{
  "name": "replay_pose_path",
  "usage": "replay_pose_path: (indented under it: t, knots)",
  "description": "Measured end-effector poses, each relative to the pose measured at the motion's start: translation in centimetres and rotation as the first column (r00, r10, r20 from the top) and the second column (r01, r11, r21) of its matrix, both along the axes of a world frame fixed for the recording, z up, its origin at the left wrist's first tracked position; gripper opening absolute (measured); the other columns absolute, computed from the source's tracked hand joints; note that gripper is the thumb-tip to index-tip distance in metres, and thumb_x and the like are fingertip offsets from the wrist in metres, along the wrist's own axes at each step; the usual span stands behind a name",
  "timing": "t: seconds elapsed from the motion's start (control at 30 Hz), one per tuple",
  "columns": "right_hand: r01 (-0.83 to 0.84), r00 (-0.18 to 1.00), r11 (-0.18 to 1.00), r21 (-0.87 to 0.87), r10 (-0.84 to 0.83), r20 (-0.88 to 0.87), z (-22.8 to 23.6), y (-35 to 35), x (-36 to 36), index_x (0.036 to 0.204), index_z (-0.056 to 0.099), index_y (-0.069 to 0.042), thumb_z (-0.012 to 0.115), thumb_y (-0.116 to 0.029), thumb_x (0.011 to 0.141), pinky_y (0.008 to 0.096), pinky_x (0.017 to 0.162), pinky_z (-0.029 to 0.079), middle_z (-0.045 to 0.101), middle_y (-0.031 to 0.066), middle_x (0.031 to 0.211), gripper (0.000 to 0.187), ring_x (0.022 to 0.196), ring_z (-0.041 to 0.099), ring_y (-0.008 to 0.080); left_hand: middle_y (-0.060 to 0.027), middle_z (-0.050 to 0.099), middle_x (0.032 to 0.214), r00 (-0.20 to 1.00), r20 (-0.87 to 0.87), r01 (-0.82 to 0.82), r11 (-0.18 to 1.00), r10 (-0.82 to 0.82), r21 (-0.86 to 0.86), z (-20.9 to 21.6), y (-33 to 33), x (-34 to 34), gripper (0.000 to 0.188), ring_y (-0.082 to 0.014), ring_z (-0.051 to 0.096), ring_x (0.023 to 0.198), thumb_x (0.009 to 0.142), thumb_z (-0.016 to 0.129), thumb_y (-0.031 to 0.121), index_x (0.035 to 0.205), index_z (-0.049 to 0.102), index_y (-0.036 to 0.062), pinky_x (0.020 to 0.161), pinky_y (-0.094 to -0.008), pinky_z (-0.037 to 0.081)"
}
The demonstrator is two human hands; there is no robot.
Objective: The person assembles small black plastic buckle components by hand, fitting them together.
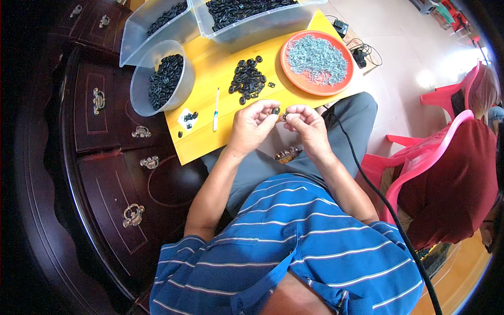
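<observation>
Over the near edge of the yellow table, my left hand (251, 127) pinches a small black oval part (276, 110) between thumb and fingertips. Close beside it, my right hand (310, 129) is closed at the fingertips on a tiny piece too small to name. The two sets of fingertips almost meet. Just beyond them lies a loose pile of black oval parts (248, 81). To the left is a thin screwdriver (215, 119) with a pale handle. Several small black pieces rest around a white paper square (185, 119).
An orange-red plate (292, 83) holds many small grey-blue screw-like pieces (317, 60). A round clear tub (137, 86) and clear bins (257, 38) contain black parts. Dark drawers (113, 194) flank the left. A black cable (367, 184) crosses my right side, near pink chairs (409, 152) and a seated person.
</observation>
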State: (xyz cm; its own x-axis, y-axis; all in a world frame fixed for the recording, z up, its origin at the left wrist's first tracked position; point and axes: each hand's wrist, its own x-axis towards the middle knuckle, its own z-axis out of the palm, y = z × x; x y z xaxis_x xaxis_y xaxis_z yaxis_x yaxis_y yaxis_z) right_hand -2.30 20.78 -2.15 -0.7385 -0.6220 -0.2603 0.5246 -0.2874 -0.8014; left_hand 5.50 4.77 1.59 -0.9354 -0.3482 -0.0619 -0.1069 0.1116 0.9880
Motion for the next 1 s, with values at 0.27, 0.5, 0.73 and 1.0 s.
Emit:
replay_pose_path:
  t: [0.27,0.5,0.73,1.0]
  knots:
    - [-0.036,0.999,0.999,0.007,0.036,-0.004,-0.1,-0.1,0.2,0.109,0.063,-0.003,0.066,-0.009,0.093,0.025,0.074,0.05,0.069,0.0043,0.093,0.018,0.079,0.065,0.0118,0.0024,0.064,0.094,0.999,-0.013,0.032,0.999,-0.032,0.029,0.2,-0.1,0.1,0.026,-0.0026,0.058,0.079,0.09,0.065,0.0,0.116,0.067,-0.0001,0.072,-0.0172,0.05]
    - [-0.038,0.999,0.999,0.006,0.038,-0.005,-0.2,-0.2,0.3,0.107,0.063,-0.002,0.066,-0.008,0.093,0.024,0.073,0.05,0.068,0.0034,0.091,0.015,0.078,0.064,0.0111,0.0003,0.066,0.092,0.999,-0.031,0.031,0.999,-0.031,-0.011,0.0,-0.1,0.2,0.025,-0.0045,0.06,0.078,0.088,0.066,-0.001,0.113,0.068,0.0003,0.071,-0.0201,0.052]
    - [-0.048,0.999,0.999,0.008,0.048,-0.018,-0.3,-0.5,0.4,0.107,0.063,-0.002,0.066,-0.008,0.093,0.0233,0.072,0.05,0.068,0.0025,0.09,0.015,0.077,0.063,0.0102,-0.0009,0.064,0.085,0.995,-0.083,0.049,0.997,-0.053,-0.056,-0.3,-0.4,0.1,0.023,-0.0053,0.057,0.071,0.084,0.067,-0.003,0.106,0.07,0.0003,0.063,-0.0213,0.048]
    - [-0.057,0.998,0.998,0.019,0.058,-0.03,-0.4,-0.6,0.5,0.107,0.064,-0.002,0.066,-0.007,0.093,0.0223,0.071,0.049,0.068,0.0021,0.09,0.015,0.077,0.064,0.0097,-0.0022,0.061,0.078,0.995,-0.066,0.068,0.986,-0.079,-0.15,0.4,-0.5,0.2,0.02,-0.0075,0.054,0.064,0.082,0.069,-0.001,0.102,0.072,0.0007,0.059,-0.0239,0.045]
